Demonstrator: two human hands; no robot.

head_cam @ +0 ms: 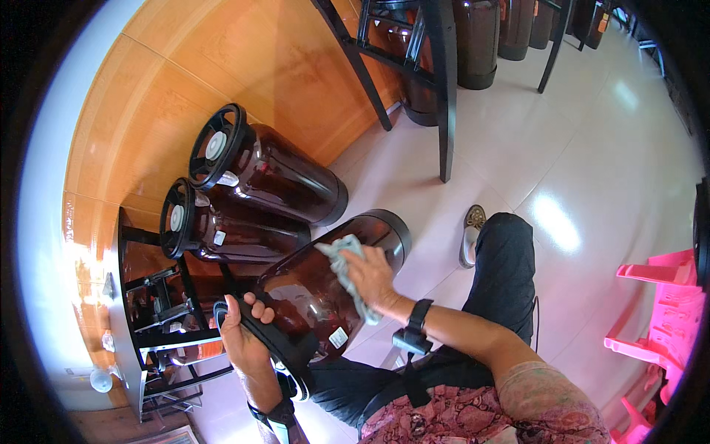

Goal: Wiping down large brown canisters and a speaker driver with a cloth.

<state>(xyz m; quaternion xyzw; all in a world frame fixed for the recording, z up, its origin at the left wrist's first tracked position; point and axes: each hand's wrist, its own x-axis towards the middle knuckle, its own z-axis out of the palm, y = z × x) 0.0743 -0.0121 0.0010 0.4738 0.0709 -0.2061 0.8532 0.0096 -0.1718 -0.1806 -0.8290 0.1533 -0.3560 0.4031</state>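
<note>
A brown translucent plastic keg (302, 291) leans tilted in front of me, its black base (395, 233) towards the floor and its top near my lap. My left hand (244, 336) grips the black handle ring (277, 338) at the keg's top. A pale grey-green cloth (346, 261) lies bunched under my right hand (371, 277), pressed against the keg's side. A small white label (338, 337) is stuck close to the top end. The underside of the keg is hidden.
Two similar kegs, one nearer the wall (288, 166) and one beside it (249, 233), stand left of mine. A black table (130, 333) is at the left, and a black wooden chair (444, 94) stands ahead. More kegs (477, 44) line the back. Pink plastic stools (660, 311) are at right.
</note>
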